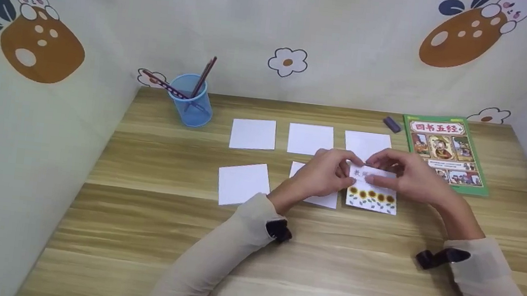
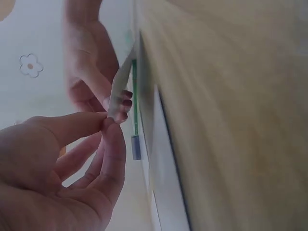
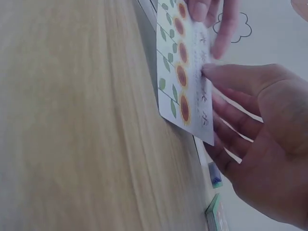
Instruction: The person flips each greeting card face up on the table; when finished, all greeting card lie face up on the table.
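Observation:
A card printed with a row of sunflowers and some lettering (image 1: pixel 371 202) is tilted up from the table at the right of the front row. My left hand (image 1: pixel 327 172) pinches its left edge between thumb and fingers. On the other side, my right hand (image 1: pixel 411 180) holds it with the thumb across the printed face and the fingers behind, as the right wrist view shows of the card (image 3: pixel 180 72). Partly under my left hand lies a blank white card (image 1: pixel 319 199). Another white card (image 1: pixel 368 142) is just beyond both hands.
Further white cards lie at the left, one in front (image 1: pixel 243 183) and one behind (image 1: pixel 253 134), with another (image 1: pixel 310 138) mid-back. A blue pencil cup (image 1: pixel 191 107) stands back left. Back right are a dark eraser-like block (image 1: pixel 391 124) and a green-edged book (image 1: pixel 447 146). Printed curtains border the table.

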`<state>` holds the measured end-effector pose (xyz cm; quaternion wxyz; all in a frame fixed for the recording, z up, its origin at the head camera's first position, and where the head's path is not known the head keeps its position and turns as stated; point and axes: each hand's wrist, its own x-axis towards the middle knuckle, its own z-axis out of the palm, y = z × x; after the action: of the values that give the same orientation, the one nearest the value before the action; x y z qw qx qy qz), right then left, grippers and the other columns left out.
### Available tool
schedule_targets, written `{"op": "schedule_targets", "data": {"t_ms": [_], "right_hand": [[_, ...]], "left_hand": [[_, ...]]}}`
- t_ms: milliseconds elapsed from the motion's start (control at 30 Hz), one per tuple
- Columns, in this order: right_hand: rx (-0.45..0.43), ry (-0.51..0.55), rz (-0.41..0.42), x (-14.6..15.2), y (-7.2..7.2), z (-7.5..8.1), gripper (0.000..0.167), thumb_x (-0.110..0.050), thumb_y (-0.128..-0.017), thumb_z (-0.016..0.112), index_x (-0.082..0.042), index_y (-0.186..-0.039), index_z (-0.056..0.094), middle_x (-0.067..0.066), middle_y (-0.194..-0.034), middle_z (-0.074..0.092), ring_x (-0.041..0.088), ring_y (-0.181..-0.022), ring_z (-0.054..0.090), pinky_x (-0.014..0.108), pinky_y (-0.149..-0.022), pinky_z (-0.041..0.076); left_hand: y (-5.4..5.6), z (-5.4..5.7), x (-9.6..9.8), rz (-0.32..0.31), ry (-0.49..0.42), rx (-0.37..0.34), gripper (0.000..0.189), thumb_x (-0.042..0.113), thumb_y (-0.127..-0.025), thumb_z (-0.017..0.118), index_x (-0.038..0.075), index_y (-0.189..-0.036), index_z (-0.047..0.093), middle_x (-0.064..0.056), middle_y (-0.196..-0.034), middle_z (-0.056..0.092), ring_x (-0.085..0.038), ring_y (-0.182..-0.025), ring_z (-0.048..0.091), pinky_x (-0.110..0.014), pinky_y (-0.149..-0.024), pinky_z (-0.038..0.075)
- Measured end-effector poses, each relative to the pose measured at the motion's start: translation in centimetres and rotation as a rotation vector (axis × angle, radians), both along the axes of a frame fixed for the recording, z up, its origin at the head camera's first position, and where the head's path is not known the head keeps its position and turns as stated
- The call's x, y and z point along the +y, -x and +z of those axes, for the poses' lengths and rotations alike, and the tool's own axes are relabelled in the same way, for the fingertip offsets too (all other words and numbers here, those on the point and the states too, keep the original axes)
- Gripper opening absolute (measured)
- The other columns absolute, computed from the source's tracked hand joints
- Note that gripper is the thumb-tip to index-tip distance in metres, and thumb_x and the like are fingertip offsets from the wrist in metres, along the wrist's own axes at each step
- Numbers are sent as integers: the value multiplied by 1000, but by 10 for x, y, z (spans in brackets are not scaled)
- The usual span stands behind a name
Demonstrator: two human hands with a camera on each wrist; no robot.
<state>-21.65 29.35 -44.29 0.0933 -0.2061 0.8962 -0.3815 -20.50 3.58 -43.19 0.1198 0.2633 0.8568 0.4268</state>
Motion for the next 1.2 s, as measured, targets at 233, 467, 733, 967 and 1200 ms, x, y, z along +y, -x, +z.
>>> {"op": "schedule_targets", "data": {"t_ms": [233, 467, 733, 967, 1200], "right_hand": [[-8, -94, 7, -2, 2, -7, 48, -28, -86, 93, -14, -127, 71, 4, -119, 75, 23, -112, 69, 36, -105, 53], [-22, -131, 33, 10, 2, -5, 42, -19, -91, 88, -12, -129, 72, 10, -128, 72, 31, -123, 64, 55, -113, 45], [12, -135, 69, 1, -2, 0, 37, -14, -94, 84, -10, -129, 73, 11, -128, 72, 32, -124, 63, 58, -114, 45], [108, -120, 112, -41, -8, 0, 45, -28, -95, 86, -9, -132, 72, 10, -132, 70, 31, -128, 61, 55, -114, 47], [178, -242, 221, -88, -15, 2, 71, -42, -85, 93, -14, -144, 66, 9, -139, 65, 29, -129, 56, 51, -111, 47]], "left_hand": [[7, -2, -5, 31, 92, 96, 36, 0, -95, 74, 5, -131, 75, -8, -96, 75, -13, -89, 64, -22, -86, 49], [15, 16, -17, 41, 57, 46, 34, -2, -96, 71, 3, -129, 75, -9, -101, 78, -9, -85, 65, -15, -73, 51], [13, 18, -27, 34, 96, 26, 32, 5, -97, 75, 4, -130, 74, -7, -103, 79, -11, -90, 69, -17, -77, 54], [5, 13, -48, -32, 204, 59, 35, 15, -98, 80, 6, -131, 74, -12, -118, 76, -24, -112, 70, -32, -96, 57], [-9, 3, -77, -73, 305, 131, 50, 25, -96, 85, 11, -141, 69, -12, -137, 69, -29, -129, 61, -41, -111, 53]]}}
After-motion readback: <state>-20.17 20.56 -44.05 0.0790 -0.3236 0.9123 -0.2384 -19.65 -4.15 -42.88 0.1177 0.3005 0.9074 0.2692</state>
